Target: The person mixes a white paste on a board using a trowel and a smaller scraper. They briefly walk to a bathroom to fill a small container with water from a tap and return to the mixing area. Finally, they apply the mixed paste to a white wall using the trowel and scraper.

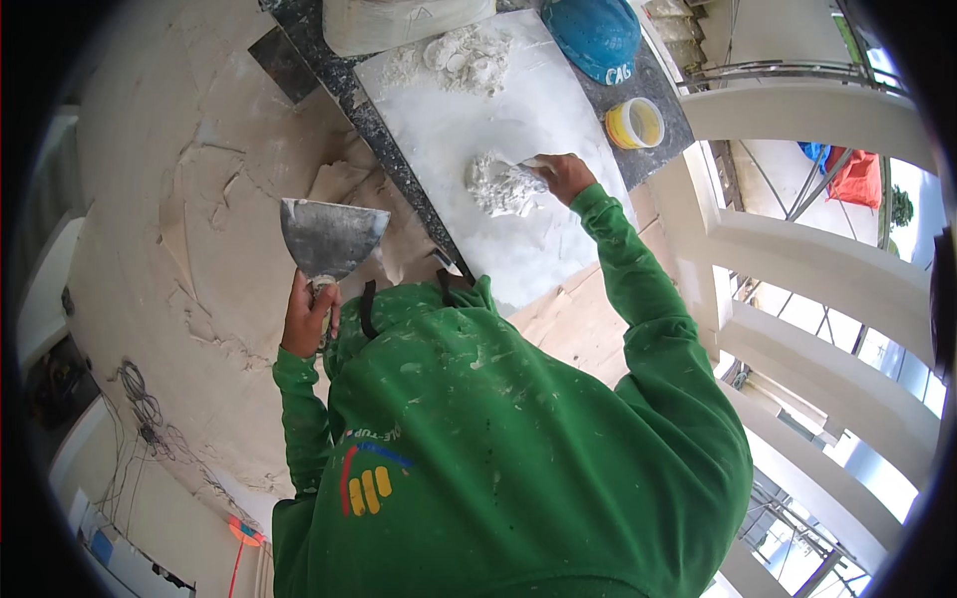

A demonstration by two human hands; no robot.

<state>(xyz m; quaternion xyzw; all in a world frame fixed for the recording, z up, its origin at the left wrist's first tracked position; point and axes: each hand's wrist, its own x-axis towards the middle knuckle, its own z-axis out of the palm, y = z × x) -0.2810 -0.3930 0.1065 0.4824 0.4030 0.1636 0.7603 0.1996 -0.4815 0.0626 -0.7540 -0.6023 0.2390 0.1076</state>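
Note:
My left hand [307, 317] is closed round the handle of a wide putty knife [334, 239], its grey blade pointing up and away from the board. My right hand [566, 177] grips a small tool like a putty knife [528, 163], mostly hidden by the fingers and the paste. Its tip meets a mound of white plaster [498, 189] on a smeared white board [568, 234]. Another heap of plaster [469, 58] lies farther back on the same board. Both sleeves are green and speckled with white.
The board rests on a dark speckled slab [374, 140]. At its far side stand a blue hard hat [595, 38], a yellow-and-white tub [635, 124] and a whitish container [399, 22]. Torn brown sheeting [214, 199] covers the floor at left. Pale beams [817, 239] run along the right.

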